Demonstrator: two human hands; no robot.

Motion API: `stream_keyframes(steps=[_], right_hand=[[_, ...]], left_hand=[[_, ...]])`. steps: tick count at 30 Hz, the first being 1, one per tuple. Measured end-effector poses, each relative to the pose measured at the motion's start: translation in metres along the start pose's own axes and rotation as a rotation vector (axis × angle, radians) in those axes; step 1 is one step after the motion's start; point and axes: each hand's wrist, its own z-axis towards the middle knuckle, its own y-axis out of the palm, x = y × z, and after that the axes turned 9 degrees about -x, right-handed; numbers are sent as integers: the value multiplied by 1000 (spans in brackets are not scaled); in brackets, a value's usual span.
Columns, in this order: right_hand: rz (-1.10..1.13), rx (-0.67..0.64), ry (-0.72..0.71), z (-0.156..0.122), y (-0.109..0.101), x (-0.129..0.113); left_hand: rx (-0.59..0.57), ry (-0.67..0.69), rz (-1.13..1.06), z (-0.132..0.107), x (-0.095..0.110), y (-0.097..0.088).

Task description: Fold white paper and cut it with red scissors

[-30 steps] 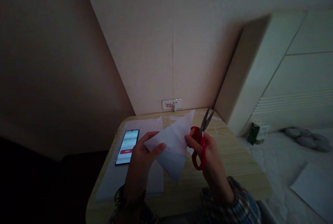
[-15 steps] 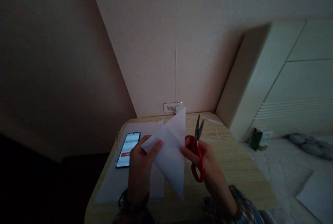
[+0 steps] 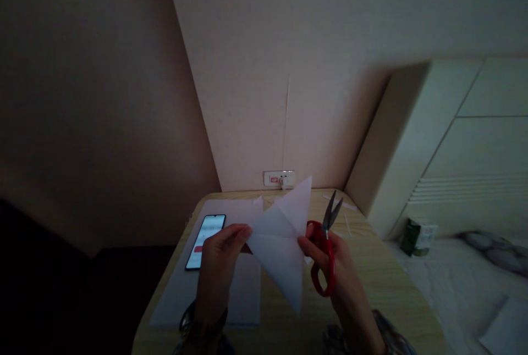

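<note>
A white sheet of paper folded into a triangle [image 3: 280, 242] is held up above the table, with crease lines across it. My left hand [image 3: 223, 248] pinches its left corner between thumb and fingers. At the paper's right edge, my right hand [image 3: 325, 253] grips it with thumb and fingertips. Red-handled scissors [image 3: 330, 250] also hang in my right hand, their blades pointing up and slightly parted. Part of the right hand's fingers is hidden behind the scissors and the paper.
Below lies a wooden table [image 3: 371, 283] with a stack of white paper [image 3: 243, 300] on its left. A lit phone [image 3: 206, 242] rests on the stack. Thin paper strips [image 3: 347, 224] lie at the back right. A wall socket [image 3: 279, 178] is behind; a green-and-white box [image 3: 417, 237] stands right.
My left thumb has slid off the paper's face to its left corner. The paper and the scissors have shifted right in view, and the camera view has tilted slightly.
</note>
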Motion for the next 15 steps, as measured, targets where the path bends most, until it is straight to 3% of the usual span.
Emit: stream_keyframes(steps=[15], right_hand=[[-51,-22,25,5,-1,8]], left_hand=[[-188,-99,-15,5,0,-13]])
